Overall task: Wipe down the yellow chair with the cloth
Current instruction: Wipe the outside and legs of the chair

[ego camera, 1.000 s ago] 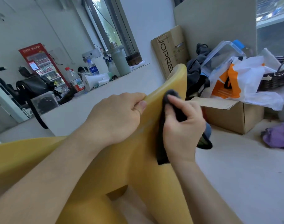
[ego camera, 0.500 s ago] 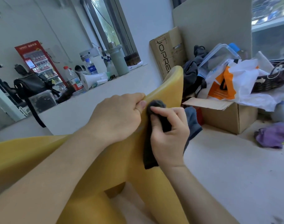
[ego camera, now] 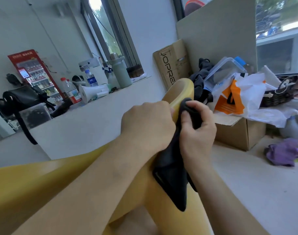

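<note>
On the pale ledge we see a white megaphone lying on its side, just beside a clear plastic bottle with a red label. A tall pale-green flask stands by the window. We see a red vending machine at the far wall. To the right, a white-and-orange plastic bag lies over an open brown cardboard box, and a crumpled purple rag lies on the floor nearby.

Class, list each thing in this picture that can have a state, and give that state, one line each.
left hand, grips the yellow chair
right hand, grips the cloth against the chair
cloth, bunched, hanging over the chair's edge
cardboard box, flap open
water bottle, upright, capped
megaphone, lying on its side
</note>
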Action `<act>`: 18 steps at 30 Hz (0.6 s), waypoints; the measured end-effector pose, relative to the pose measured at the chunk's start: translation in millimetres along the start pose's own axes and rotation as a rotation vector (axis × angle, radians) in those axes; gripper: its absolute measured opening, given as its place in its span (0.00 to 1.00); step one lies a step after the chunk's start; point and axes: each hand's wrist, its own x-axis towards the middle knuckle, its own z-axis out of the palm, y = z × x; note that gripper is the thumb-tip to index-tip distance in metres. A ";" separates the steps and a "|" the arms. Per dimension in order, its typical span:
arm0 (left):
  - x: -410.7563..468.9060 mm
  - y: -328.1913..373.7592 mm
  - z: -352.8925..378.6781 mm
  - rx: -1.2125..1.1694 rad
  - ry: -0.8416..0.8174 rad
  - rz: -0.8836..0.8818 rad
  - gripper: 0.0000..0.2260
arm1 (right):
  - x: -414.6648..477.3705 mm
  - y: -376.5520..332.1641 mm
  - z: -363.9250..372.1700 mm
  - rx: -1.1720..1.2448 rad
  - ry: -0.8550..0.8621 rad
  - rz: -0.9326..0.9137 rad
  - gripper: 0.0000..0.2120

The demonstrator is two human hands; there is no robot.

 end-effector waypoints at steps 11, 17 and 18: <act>1.9 -11.9 3.5 -0.037 -0.068 0.087 0.13 | -30.6 13.9 -25.4 -0.134 -0.162 -0.121 0.10; -5.6 -7.3 -0.9 -0.035 -0.011 0.108 0.12 | 27.4 -1.3 1.1 -0.121 0.054 -0.174 0.08; -9.6 -7.3 -1.2 -0.014 0.002 0.105 0.11 | 5.3 -2.6 2.4 -0.117 0.057 -0.193 0.09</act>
